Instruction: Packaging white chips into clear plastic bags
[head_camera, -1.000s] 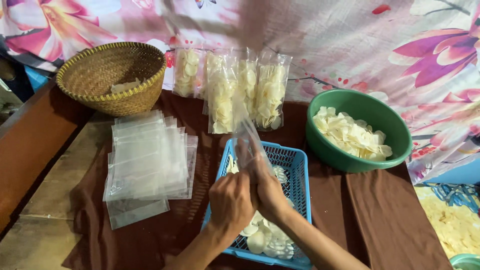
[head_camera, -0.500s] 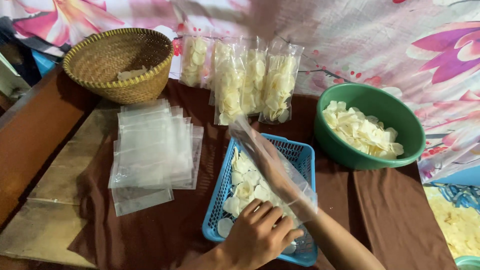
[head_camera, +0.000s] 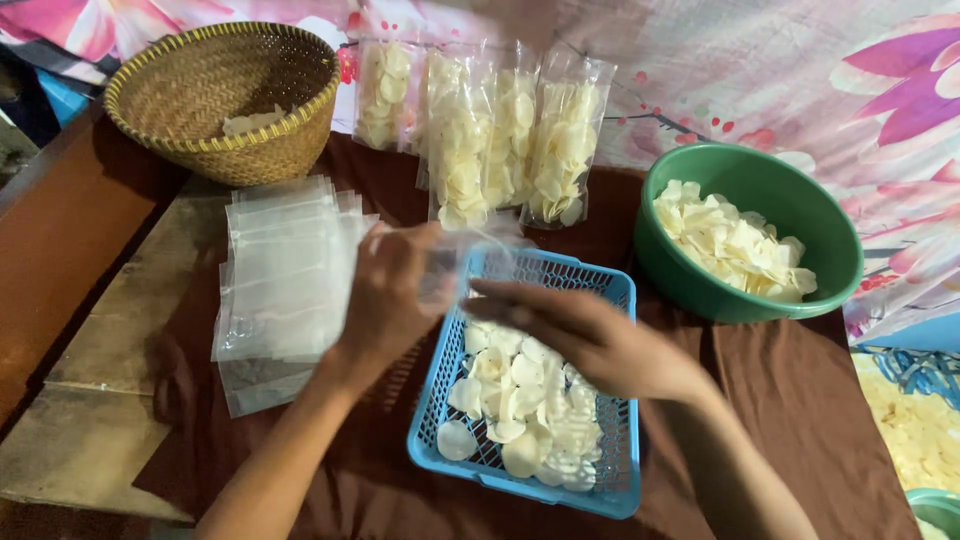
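Clear plastic bag (head_camera: 470, 245) is being held up over the far end of the blue basket (head_camera: 610, 300). It is lying mostly sideways, long way left to right, but it is blurry, so I cannot tell which end is open. Left hand (head_camera: 395, 290) is pinching it. Right hand (head_camera: 590, 335) is reaching flat toward it, fingers loose, holding nothing I can see. Keeping the bag stretched should make opening easier, above the white chips (head_camera: 515, 400).
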